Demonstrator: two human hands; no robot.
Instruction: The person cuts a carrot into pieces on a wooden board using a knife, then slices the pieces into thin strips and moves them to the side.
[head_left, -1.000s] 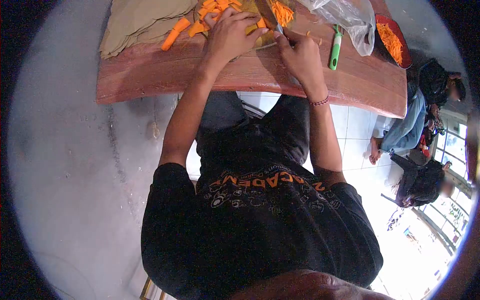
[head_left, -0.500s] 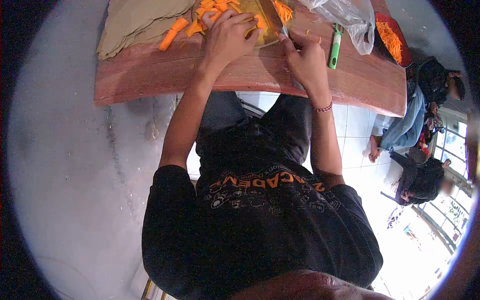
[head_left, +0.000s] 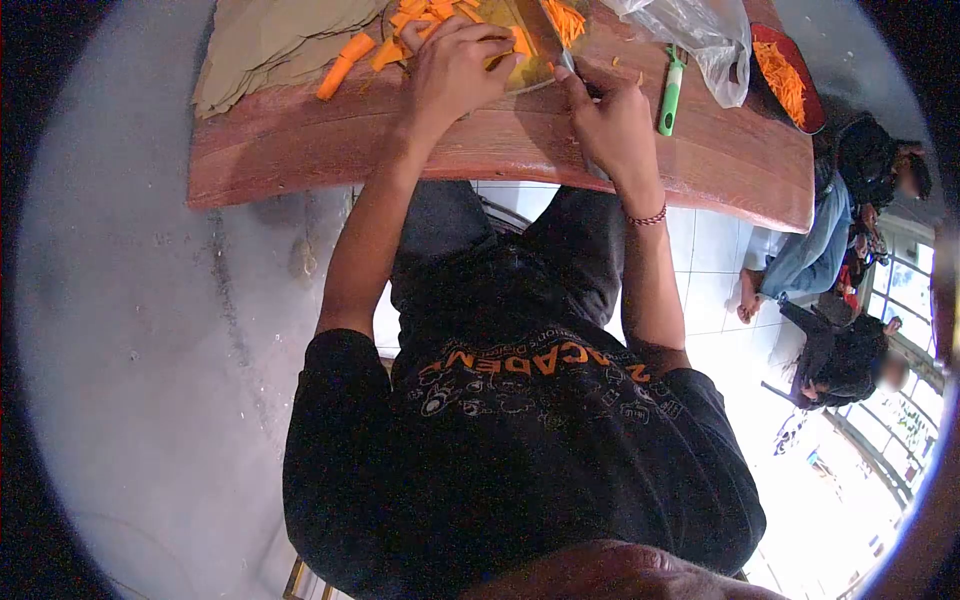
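Note:
My right hand is closed around the handle of a knife, whose blade points away from me over a yellowish cutting board. My left hand rests on the board with bent fingers, pressing a piece of carrot that shows beside its fingertips, left of the blade. Cut carrot pieces lie beyond the left hand. On the blade's right side is a small heap of carrot strips. What lies under my left palm is hidden.
The wooden table also bears brown paper, a carrot chunk, a green-handled peeler, a clear plastic bag and a red dish of shredded carrot. Two people sit off to the right.
My left hand has shifted slightly, its fingers drawn a little leftward from the blade. The knife has tilted or moved only a touch; my right hand keeps its grip.

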